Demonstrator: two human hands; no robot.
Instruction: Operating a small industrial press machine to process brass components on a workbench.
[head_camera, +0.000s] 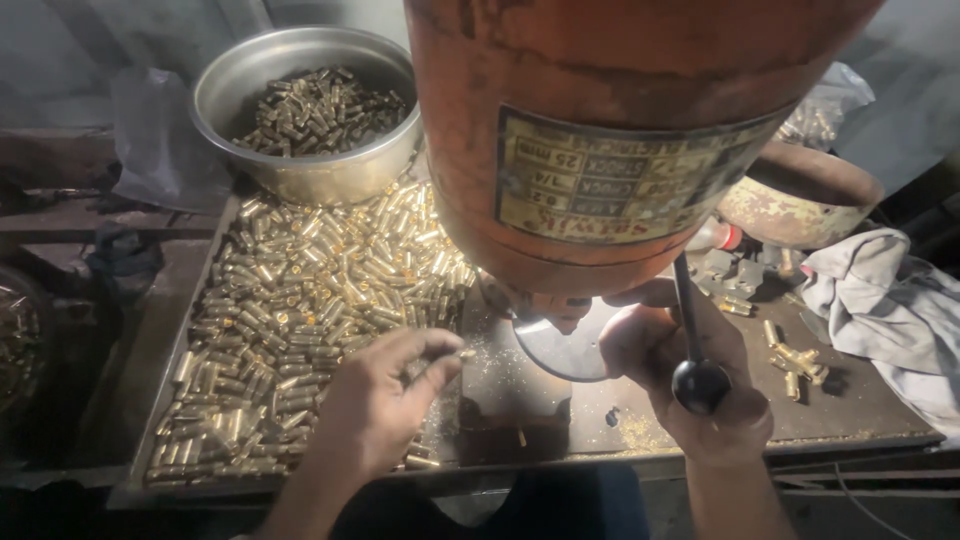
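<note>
The left hand (385, 400) pinches one small brass piece (466, 354) between its fingertips, beside the heaped brass pieces (300, 300). The right hand (690, 385) wraps the black-knobbed lever (698, 380) under the orange drill press (610, 140).

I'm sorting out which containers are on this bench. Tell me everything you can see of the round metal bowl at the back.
The metal bowl is round, deep and silvery grey, dull and scuffed, with a rolled rim. It stands upright at the far left of the tray, its base among the loose brass pieces spread there. It is partly filled with a heap of the same small brass pieces. The orange machine housing overlaps its right edge. Neither hand touches it.
</note>
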